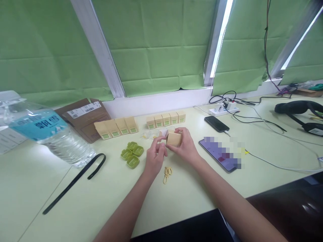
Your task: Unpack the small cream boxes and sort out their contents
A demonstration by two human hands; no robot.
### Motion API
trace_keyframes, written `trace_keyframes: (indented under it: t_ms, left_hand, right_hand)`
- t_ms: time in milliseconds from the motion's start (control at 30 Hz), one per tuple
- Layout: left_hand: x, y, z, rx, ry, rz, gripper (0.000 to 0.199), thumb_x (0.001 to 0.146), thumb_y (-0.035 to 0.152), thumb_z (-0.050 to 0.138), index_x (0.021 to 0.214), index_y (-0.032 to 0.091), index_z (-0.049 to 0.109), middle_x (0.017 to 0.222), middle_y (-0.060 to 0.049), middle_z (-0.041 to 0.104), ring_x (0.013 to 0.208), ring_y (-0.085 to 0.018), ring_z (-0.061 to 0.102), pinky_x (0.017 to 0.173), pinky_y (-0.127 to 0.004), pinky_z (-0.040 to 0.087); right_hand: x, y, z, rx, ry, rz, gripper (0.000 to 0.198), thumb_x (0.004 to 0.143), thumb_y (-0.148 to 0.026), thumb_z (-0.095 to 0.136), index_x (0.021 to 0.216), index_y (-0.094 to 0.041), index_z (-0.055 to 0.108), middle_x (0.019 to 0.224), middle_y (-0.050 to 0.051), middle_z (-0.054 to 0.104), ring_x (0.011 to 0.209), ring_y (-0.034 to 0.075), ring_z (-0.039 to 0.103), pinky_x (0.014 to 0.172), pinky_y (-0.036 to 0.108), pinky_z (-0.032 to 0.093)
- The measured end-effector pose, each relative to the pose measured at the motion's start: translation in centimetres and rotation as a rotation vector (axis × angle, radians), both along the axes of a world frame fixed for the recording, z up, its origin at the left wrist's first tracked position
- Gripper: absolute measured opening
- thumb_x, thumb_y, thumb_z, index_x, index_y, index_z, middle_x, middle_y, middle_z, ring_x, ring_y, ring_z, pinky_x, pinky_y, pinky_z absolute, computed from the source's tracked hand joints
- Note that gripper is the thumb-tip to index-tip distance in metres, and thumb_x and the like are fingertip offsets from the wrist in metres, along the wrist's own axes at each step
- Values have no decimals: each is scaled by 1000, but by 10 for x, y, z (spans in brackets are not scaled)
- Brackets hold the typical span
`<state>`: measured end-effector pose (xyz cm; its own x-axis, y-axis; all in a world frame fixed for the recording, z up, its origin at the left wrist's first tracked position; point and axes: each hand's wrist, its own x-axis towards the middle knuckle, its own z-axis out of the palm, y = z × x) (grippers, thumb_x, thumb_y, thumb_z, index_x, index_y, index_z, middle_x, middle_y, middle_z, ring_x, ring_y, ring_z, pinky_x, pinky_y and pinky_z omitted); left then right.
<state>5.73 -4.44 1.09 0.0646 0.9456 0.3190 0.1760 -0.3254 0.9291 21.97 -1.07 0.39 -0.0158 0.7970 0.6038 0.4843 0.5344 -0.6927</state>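
A small tan cardboard box is held above the table, its darker left end facing my left hand. My right hand is closed around the box, with fingers over the top and thumb beneath. At the box's left end is my left hand, fingers partly curled and the index finger at the box edge. Small clear packages lie just behind my hands, partly hidden. To the left sit several green cup-like pieces. Closer to me lie several pale yellow loops.
Small tan boxes with green labels stand in a left row and a back row. A large water bottle, brown carton and black strap are left. Two phones, cables, a power strip and headphones are right.
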Motion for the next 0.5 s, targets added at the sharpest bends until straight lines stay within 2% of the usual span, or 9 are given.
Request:
trace_keyframes:
  t_ms: [267,500]
  left_hand:
    - [-3,8,-2,-100,-81,69,51,96,45,48,143,25,43,58,5,57,46,-10,44,47,-20,37]
    - [-7,12,0,-119,-164,100,49,93,47,52,136,24,46,57,5,58,45,-11,48,44,-19,38]
  right_hand:
    - [-3,-5,3,-1,20,60,54,72,-35,80,113,-26,46,118,7,56,107,26,58,89,41,52]
    - [-2,-7,6,3,22,112,55,72,-37,81,115,-25,47,119,8,58,106,26,60,88,41,53]
